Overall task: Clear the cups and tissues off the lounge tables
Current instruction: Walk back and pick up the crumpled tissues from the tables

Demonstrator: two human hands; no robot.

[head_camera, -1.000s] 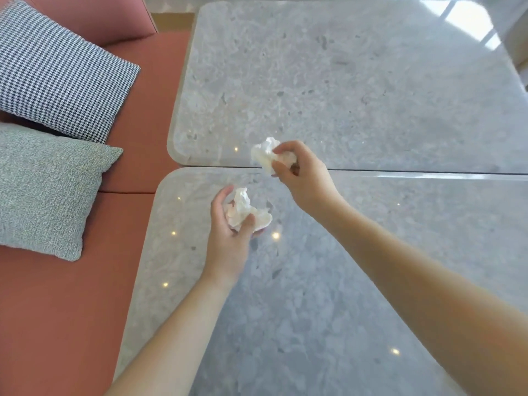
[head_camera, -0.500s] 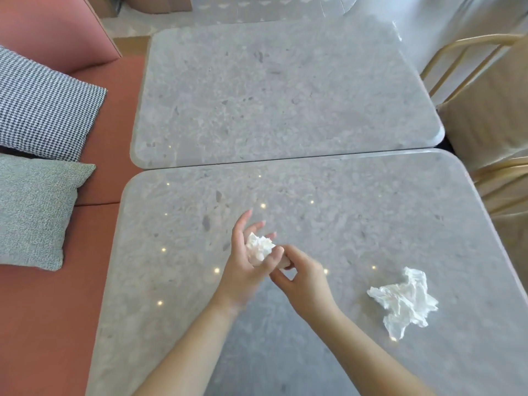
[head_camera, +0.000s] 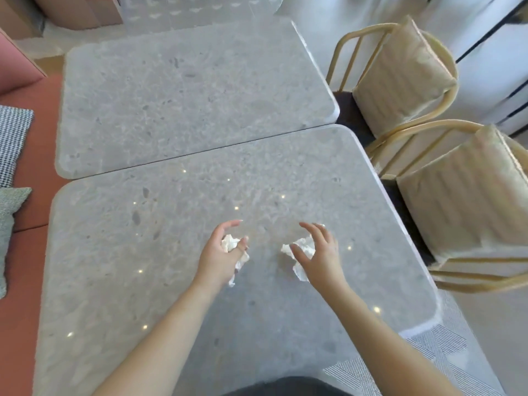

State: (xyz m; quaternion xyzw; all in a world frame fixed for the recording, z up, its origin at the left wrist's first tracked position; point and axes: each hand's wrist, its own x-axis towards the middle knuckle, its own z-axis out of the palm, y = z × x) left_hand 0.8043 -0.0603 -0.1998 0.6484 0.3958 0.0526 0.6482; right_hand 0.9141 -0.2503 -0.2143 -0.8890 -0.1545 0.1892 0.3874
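Gathering tissues, we held a crumpled wad (head_camera: 232, 243) curled in our left hand (head_camera: 220, 257), just above the near table (head_camera: 120, 267). Our right hand (head_camera: 317, 252) hovered spread over the last loose tissue (head_camera: 300, 248) lying there, fingers arched but not yet closed. Next, we judged, came pinching it up. Beyond sat the far table (head_camera: 185, 95) and two chairs (head_camera: 400, 75).

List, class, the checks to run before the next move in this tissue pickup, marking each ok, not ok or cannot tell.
1. Left hand grips its tissue wad: ok.
2. Right hand closed on the loose tissue: not ok, fingers spread over it.
3. Loose tissue lifted off the near table: cannot tell.
4. Far table free of tissues: ok.
5. Bin in sight: not ok.
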